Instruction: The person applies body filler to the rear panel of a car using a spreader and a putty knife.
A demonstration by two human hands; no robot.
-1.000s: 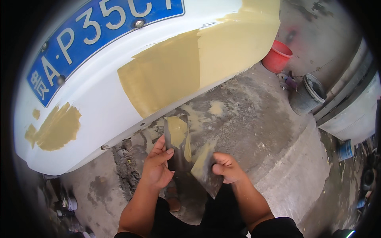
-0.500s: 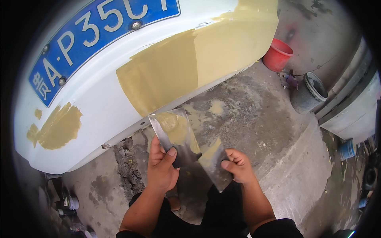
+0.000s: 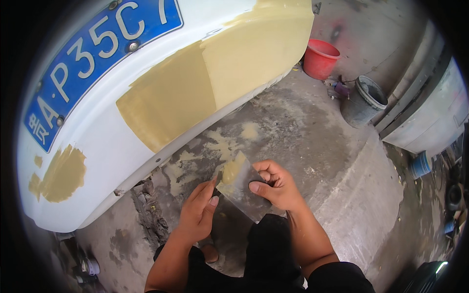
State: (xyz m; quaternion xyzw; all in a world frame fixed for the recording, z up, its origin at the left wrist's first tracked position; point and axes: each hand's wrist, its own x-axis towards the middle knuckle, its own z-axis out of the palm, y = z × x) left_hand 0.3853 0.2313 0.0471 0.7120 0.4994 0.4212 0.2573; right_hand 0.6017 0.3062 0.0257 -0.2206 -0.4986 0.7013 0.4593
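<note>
My right hand (image 3: pixel 276 185) pinches a thin metal putty scraper (image 3: pixel 240 189) between thumb and fingers. Yellowish putty (image 3: pixel 232 169) lies near its far edge. Opposite it, my left hand (image 3: pixel 197 211) is closed on a second putty scraper (image 3: pixel 219 178), turned nearly edge-on so that its face is hardly visible. The two scrapers meet or overlap in front of me, above my knees. Beyond them curves a white car bumper (image 3: pixel 100 128). A broad coat of tan putty (image 3: pixel 168 97) covers its lower part, with a smaller putty patch (image 3: pixel 63 175) at the left.
A blue licence plate (image 3: pixel 97 53) is screwed to the bumper. Against the wall at the far right stand a red bucket (image 3: pixel 321 61) and a dark grey bucket (image 3: pixel 362 105). Putty smears mark the concrete floor (image 3: pixel 303 151). A white panel (image 3: pixel 430 122) leans at the right.
The left scraper has turned from showing its putty-covered face to nearly edge-on. My right hand has moved up and left, bringing its scraper against the other. The view has shifted right.
</note>
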